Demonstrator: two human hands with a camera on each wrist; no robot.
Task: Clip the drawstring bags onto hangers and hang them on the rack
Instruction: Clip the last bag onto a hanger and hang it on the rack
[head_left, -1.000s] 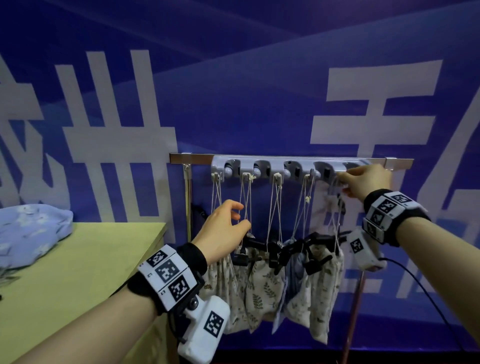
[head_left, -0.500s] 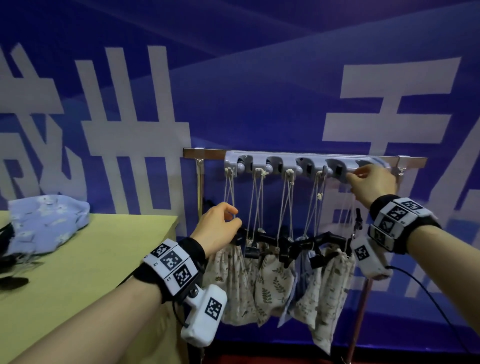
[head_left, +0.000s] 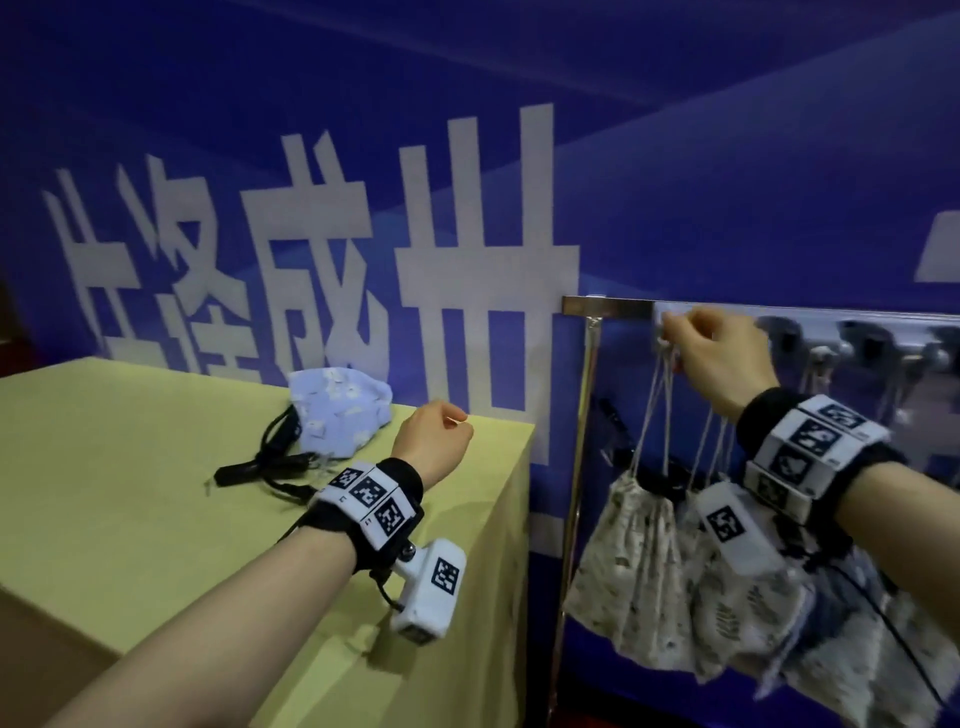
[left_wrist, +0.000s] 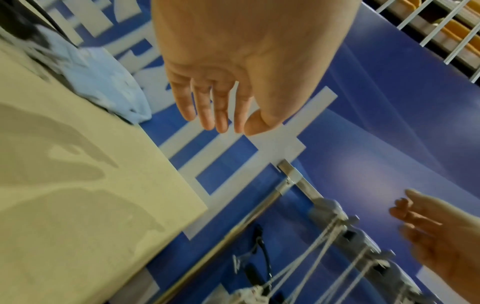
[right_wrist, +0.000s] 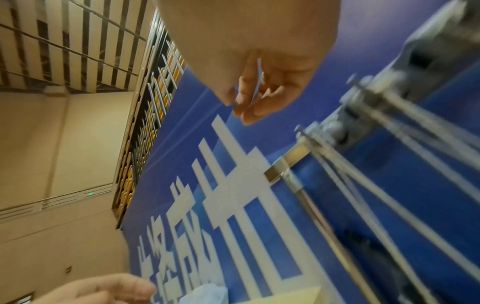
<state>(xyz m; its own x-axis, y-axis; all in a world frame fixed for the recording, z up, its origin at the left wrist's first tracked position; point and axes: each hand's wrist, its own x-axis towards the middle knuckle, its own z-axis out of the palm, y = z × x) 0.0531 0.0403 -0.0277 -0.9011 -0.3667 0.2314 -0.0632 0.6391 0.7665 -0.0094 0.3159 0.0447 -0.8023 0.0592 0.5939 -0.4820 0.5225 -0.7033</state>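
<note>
**One blue bag waiting on the worktop while the rest are hanging**

The left hand (head_left: 434, 441) is hovering over the far right corner of the worktop (head_left: 130, 519), holding nothing; the left wrist view is showing its fingers (left_wrist: 207, 111) hanging relaxed, nearly straight. The right hand (head_left: 719, 358) is reaching up at the left end of the rack (head_left: 608, 305), fingers curled near the cords (head_left: 655, 410) of the leftmost hanging bag. Whether it is pinching those cords or only hovering beside them I cannot tell: the head view is blurred there, and the right wrist view shows curled fingertips (right_wrist: 250, 115) with nothing clearly between them.

Several pale printed drawstring bags (head_left: 631, 566) are hanging in a tight cluster below the rail by their cords. One light blue drawstring bag (head_left: 340, 413) is lying crumpled at the far side of the worktop, and a black clip hanger (head_left: 265, 467) is lying just beside it on the near left, seemingly touching it.

Judging from this, the blue bag is the piece left to do. It is looking soft, light and floppy, so it is likely sagging and folding when lifted by one corner. Taking hold near the gathered mouth or the cords should be giving the firmest purchase, leaving the top hem free for the clip. The hanger is looking stiff and thin; gripping its body rather than its hook should be leaving the hook clear for the rail.
</note>
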